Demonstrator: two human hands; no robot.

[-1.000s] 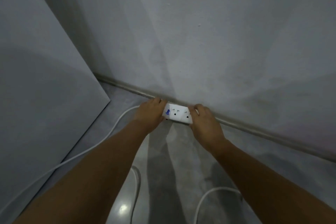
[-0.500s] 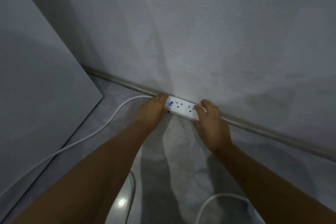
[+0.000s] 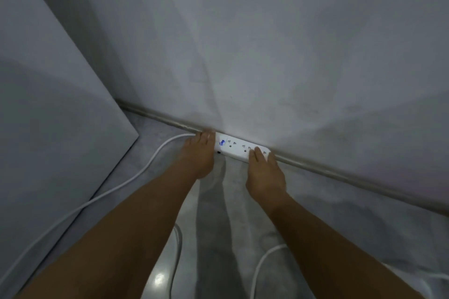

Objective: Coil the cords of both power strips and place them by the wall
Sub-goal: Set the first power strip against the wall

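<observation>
A white power strip (image 3: 237, 147) with several sockets and a blue logo lies flat on the grey floor, its long side against the baseboard (image 3: 340, 172) of the wall (image 3: 267, 56). My left hand (image 3: 198, 155) touches its left end with straight fingers, where the white cord (image 3: 136, 175) leaves it. That cord runs uncoiled to the lower left. My right hand (image 3: 263, 172) rests its fingers on top of the strip's right end. A second power strip is not in view.
A large grey panel (image 3: 48, 128) stands at the left, close to the cord. Two more stretches of white cord, one (image 3: 178, 238) between my arms and one (image 3: 262, 260) under my right arm, lie on the shiny floor near me.
The power strip has moved from a little off the floor down against the baseboard. Both hands went from holding its ends to lying on them with straighter fingers.
</observation>
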